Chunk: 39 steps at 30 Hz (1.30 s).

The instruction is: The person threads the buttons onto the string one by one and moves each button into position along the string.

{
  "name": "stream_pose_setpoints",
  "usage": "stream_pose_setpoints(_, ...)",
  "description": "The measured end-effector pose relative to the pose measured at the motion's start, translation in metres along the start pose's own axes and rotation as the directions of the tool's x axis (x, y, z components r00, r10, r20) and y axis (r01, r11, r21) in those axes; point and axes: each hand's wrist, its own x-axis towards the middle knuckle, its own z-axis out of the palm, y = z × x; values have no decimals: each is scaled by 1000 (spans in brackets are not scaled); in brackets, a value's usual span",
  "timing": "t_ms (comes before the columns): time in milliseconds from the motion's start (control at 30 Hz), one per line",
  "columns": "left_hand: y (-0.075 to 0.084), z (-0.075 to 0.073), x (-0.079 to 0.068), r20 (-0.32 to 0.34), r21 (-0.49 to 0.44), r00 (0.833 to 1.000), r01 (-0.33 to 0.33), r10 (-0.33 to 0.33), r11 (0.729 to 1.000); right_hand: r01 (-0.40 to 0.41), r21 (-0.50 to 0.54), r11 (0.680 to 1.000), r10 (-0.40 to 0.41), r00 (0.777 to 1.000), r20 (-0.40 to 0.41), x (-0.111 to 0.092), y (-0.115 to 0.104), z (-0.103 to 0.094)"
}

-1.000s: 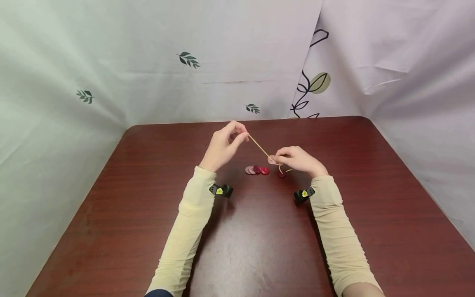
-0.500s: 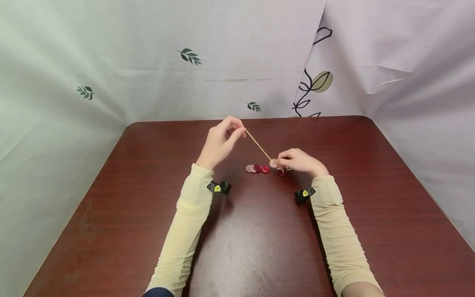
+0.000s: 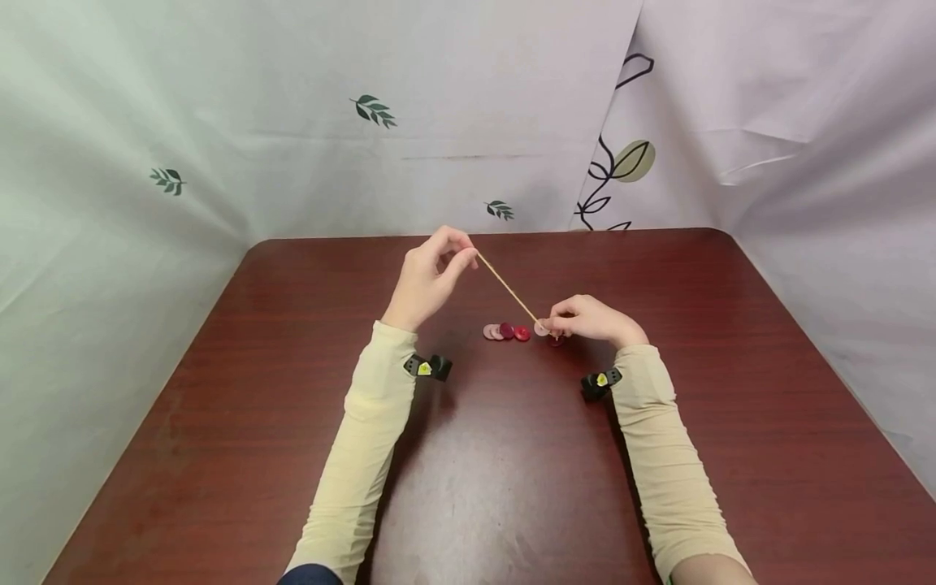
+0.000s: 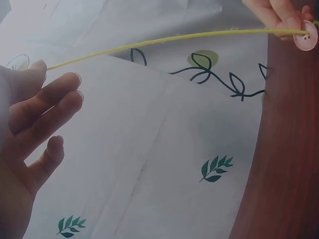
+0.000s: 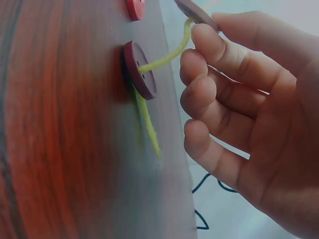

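Observation:
My left hand (image 3: 422,276) pinches one end of a yellow string (image 3: 508,288) between thumb and fingers, raised toward the table's far side. The string runs taut down to my right hand (image 3: 594,319), whose thumb and forefinger pinch a pale pink button (image 4: 305,37) threaded on it. Below those fingers, a dark red button (image 5: 139,69) also hangs on the string, tilted close to the tabletop, with a short tail (image 5: 150,127) out its other side. In the left wrist view, a pale round shape (image 4: 19,61) shows behind the left thumb; I cannot tell what it is.
Several loose buttons lie in a row left of the right hand: a bright red button (image 3: 522,334), a dark red button (image 3: 507,331) and pale pink buttons (image 3: 489,331). The brown table (image 3: 468,487) ends at a pale cloth (image 3: 292,162) behind.
My left hand has moved left and slightly away, so more string stretches between the hands. The right hand and the pale pink button have come down nearer the threaded dark red button.

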Motion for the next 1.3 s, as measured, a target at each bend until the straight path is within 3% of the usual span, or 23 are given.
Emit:
stream_pose_setpoints(500,-4,-8,2,-25,5,999,46,-45,999,-22,5,1000,22,999,35,1,3,-2)
stream_pose_setpoints(700,-3,-6,1,-7,3,999,40,-40,999,-57,-24,998,58,997,56,-2,4,-2)
stream_pose_setpoints(833,-2,-3,-1,20,29,999,31,-32,999,-36,-28,999,36,999,22,-4,3,-2)
stream_pose_setpoints(967,0,1,-1,41,60,999,31,-34,998,14,-3,1000,-14,998,-67,-4,-5,-4)
stream_pose_setpoints(1133,2,7,-1,78,83,996,39,-45,996,119,175,977,-80,973,-217,-3,-33,-5)
stream_pose_setpoints(1300,4,14,0,113,78,994,-14,5,997,216,413,885,-132,966,-223,-4,-70,-3)
